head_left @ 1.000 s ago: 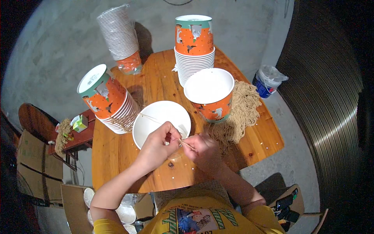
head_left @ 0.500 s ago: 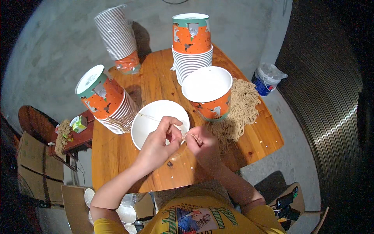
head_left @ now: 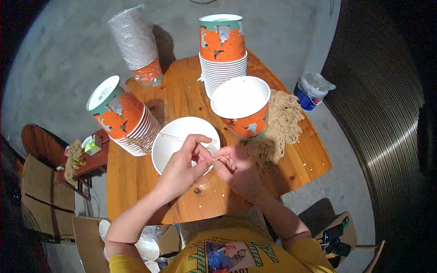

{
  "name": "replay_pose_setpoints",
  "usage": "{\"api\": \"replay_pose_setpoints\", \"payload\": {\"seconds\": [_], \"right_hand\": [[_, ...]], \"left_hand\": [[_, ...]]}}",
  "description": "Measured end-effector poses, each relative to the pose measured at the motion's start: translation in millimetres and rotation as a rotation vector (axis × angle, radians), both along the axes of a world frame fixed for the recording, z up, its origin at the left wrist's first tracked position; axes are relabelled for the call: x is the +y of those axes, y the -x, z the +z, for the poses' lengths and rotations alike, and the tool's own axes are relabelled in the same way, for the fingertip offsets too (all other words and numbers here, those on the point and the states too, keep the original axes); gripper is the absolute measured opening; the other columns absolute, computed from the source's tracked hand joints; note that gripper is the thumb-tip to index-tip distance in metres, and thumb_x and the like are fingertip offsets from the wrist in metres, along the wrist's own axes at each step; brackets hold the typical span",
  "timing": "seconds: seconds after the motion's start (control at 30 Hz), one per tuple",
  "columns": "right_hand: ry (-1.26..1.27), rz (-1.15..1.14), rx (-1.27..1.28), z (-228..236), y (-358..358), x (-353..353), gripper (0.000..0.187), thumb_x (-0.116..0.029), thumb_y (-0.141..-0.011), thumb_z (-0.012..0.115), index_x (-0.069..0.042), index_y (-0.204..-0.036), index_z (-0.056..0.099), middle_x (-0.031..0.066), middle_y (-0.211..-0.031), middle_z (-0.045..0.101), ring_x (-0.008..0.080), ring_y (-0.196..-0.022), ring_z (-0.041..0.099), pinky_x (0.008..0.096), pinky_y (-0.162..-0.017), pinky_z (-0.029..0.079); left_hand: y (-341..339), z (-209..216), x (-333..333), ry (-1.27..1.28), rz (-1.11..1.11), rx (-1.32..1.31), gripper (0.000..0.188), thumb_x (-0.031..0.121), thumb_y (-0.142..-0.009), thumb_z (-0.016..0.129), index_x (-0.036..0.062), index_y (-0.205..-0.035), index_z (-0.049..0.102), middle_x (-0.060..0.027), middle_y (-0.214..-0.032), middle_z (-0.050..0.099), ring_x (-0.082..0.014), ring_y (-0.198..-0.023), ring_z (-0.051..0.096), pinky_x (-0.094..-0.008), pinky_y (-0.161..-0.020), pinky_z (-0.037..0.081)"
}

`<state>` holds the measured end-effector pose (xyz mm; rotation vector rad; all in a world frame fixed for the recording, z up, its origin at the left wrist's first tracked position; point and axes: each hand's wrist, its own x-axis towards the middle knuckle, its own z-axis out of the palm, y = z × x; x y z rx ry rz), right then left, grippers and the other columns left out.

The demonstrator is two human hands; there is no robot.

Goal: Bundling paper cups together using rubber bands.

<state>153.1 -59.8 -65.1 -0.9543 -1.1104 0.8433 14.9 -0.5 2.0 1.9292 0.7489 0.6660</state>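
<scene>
Over the near rim of the white bowl (head_left: 180,136), the left hand (head_left: 184,166) and right hand (head_left: 234,166) meet, fingers of both pinched together on a thin tan string (head_left: 216,159) stretched between them. Bare wooden table (head_left: 200,200) lies just nearer than the bowl; stacked orange paper cups (head_left: 125,118) crowd its left, and a single orange cup (head_left: 241,107) and a heap of string (head_left: 277,129) its right. Compared with half a second ago, the hands sit slightly lower against the bowl. Grey concrete floor surrounds the table.
</scene>
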Motion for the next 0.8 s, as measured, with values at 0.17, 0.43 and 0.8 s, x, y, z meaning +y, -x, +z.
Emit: {"api": "replay_pose_setpoints", "payload": {"seconds": [0.17,0.43,0.8], "right_hand": [[0.071,-0.053,-0.144,14.0,-7.5,-3.6,0.005,-0.002,-0.086,0.057,-0.003,-0.090,0.055,-0.0039,-0.073,0.053,0.0021,-0.065,0.047,0.0180,-0.058,0.039],[0.060,-0.090,-0.205,6.7,-10.6,1.6,0.004,-0.005,-0.087,0.057,-0.002,-0.089,0.058,-0.0045,-0.071,0.052,0.0025,-0.064,0.047,0.0186,-0.057,0.039],[-0.282,-0.377,-0.803,7.8,-18.2,0.8,0.022,-0.004,-0.075,0.066,-0.009,-0.094,0.058,0.0065,-0.066,0.055,0.0173,-0.052,0.054,0.0311,-0.047,0.044]], "left_hand": [[1.9,3.2,-2.4,-0.074,0.010,0.034,0.034,-0.001,-0.085,0.057,0.0034,-0.115,0.043,-0.0047,-0.079,0.057,-0.0127,-0.074,0.055,-0.0280,-0.072,0.047],[0.7,4.7,-0.9,-0.116,0.004,0.074,0.035,-0.001,-0.085,0.058,0.0039,-0.116,0.043,-0.0067,-0.081,0.059,-0.0151,-0.076,0.057,-0.0294,-0.074,0.047],[2.6,-2.5,4.7,-0.060,-0.027,0.015,0.033,0.001,-0.085,0.059,0.0030,-0.114,0.044,-0.0053,-0.080,0.058,-0.0129,-0.075,0.056,-0.0280,-0.075,0.047]]}}
